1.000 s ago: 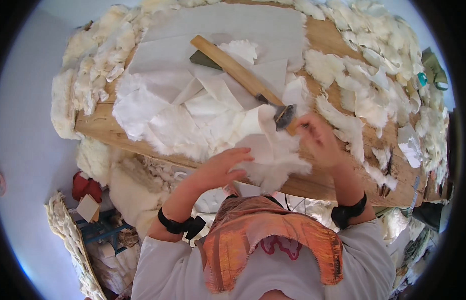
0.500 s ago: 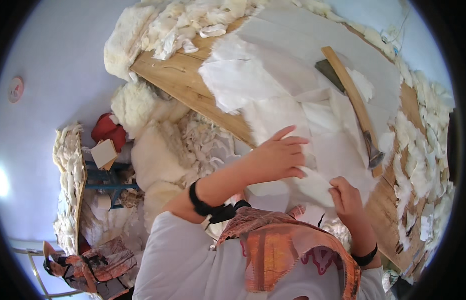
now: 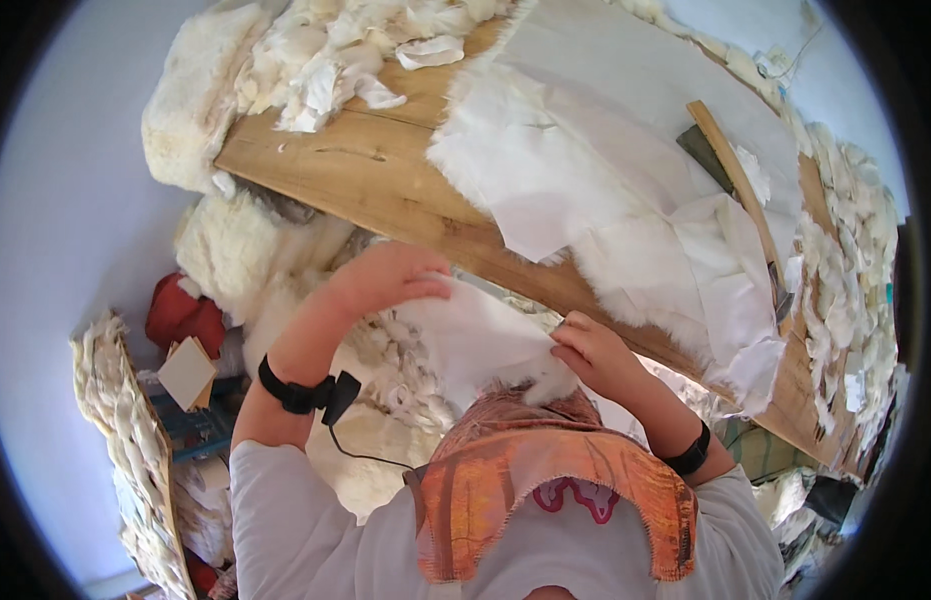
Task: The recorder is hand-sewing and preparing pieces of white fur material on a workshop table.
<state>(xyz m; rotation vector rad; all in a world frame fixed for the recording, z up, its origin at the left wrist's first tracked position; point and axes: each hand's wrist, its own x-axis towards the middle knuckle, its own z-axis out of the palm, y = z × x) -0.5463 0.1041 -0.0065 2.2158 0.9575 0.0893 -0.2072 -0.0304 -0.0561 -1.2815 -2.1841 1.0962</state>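
A small white fur piece (image 3: 485, 335), smooth side showing and fluffy at its lower edge, is stretched between my two hands in front of my lap. My left hand (image 3: 397, 277) grips its upper left part, fingers bent over the edge. The right end is pinched between the thumb and fingers of my right hand (image 3: 600, 355). Just beyond, a large white fur sheet (image 3: 585, 190) made of joined panels covers much of the wooden table (image 3: 365, 170). On it lies a tool with a long curved wooden handle (image 3: 740, 175) and a metal head, beside a dark flat block (image 3: 705, 160).
Loose white fur scraps (image 3: 315, 70) heap on the table's far left, with more scraps (image 3: 845, 260) along its right. Fleece bundles (image 3: 225, 240) fill the space below the left edge. Near a red bag (image 3: 185, 320) stand a pale square board (image 3: 187, 372) and a scrap-covered board (image 3: 115, 430).
Both hands have moved left, off the fur sheet to in front of the table edge, with the fur piece. My left hand has closed on it. The view has shifted too.
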